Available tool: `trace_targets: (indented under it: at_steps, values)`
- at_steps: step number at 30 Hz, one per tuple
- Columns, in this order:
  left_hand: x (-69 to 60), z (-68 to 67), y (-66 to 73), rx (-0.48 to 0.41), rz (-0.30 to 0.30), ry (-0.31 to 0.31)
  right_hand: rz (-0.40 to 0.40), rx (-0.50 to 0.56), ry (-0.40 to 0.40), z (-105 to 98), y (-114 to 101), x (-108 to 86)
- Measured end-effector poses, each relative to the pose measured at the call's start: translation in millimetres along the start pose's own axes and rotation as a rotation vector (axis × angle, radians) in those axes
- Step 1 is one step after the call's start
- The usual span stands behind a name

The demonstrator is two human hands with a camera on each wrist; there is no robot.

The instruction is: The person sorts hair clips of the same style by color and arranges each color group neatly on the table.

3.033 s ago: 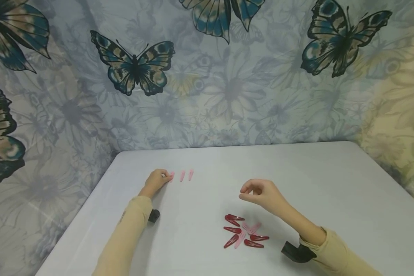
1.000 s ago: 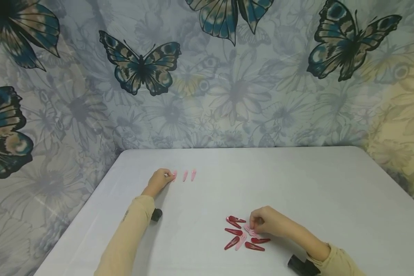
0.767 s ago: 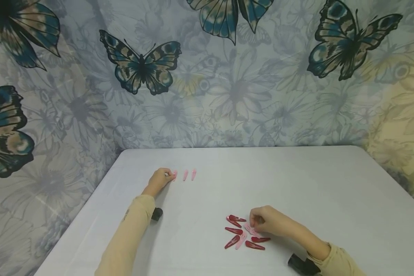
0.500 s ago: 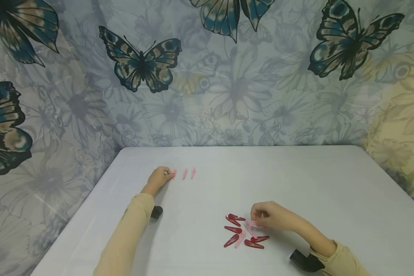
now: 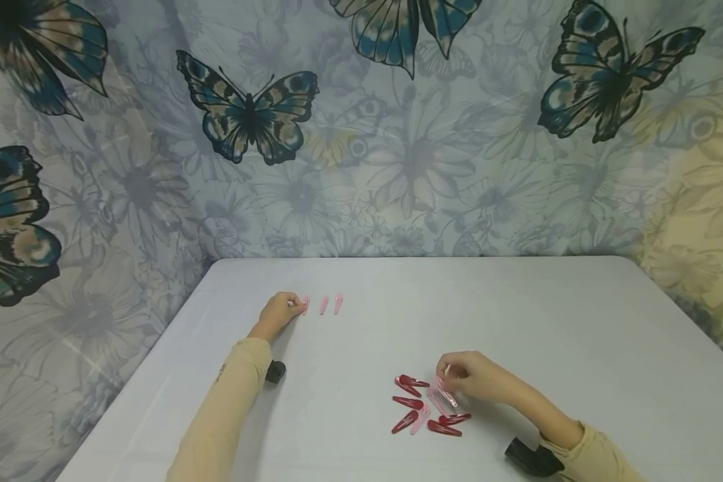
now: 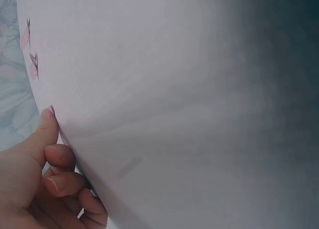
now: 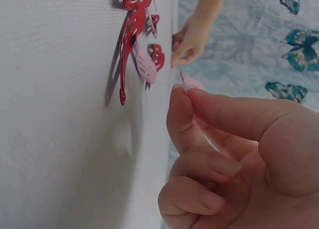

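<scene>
In the head view my left hand (image 5: 277, 312) has its thumb and a finger on a pink hair clip (image 5: 305, 304), the leftmost of three in a row. In the left wrist view that hand (image 6: 45, 174) mostly hides this clip. My right hand (image 5: 477, 377) pinches another pink clip (image 5: 448, 395) over the right side of a loose pile of red clips (image 5: 406, 422) and pink clips (image 5: 420, 420). The right wrist view shows the pinched pink clip (image 7: 190, 81) standing out from the thumb and fingertip of the hand (image 7: 239, 149).
Two pink clips (image 5: 324, 305) (image 5: 339, 304) lie just right of my left hand on the white table (image 5: 518, 301). Behind the table's far edge hangs a butterfly-patterned cloth (image 5: 410, 167). Dark wrist devices (image 5: 275, 371) (image 5: 533, 458) sit below both hands.
My right hand came down from above the pile to its right side and took hold of a pink clip, now tilted differently in its fingers. My left hand has stayed at the leftmost pink clip.
</scene>
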State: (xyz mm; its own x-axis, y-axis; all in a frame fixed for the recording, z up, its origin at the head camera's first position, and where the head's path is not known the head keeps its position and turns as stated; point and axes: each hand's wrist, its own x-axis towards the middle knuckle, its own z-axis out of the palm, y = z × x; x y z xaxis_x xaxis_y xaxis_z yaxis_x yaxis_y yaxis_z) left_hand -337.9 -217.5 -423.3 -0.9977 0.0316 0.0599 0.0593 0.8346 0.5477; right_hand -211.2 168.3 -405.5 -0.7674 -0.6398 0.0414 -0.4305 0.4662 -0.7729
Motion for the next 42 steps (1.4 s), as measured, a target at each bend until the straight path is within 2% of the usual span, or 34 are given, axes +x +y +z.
trace_targets:
  at_steps: [7, 15, 22, 25, 36, 42]
  values:
    - [0.5, 0.2, -0.6, -0.014, -0.012, -0.006, -0.003, 0.029, 0.026, -1, -2, -0.2]
    - [-0.6, -0.4, 1.3, -0.017, -0.039, -0.008, 0.037, 0.026, 0.078, 0, 2, 2.8]
    - [-2.4, -0.1, 2.3, -0.026, -0.014, -0.015, 0.062, 0.056, 0.108, 0, 4, 3.0]
    - [-2.1, -0.1, 2.2, -0.021, -0.022, -0.014, 0.068, 0.063, 0.127, 0, 4, 3.1]
    - [0.2, 0.4, -0.6, -0.023, -0.041, -0.024, 0.113, 0.167, 0.145, -3, 11, 1.5]
    - [-0.8, -0.1, 1.4, -0.025, -0.041, -0.021, 0.130, 0.222, 0.135, -11, 11, 8.5]
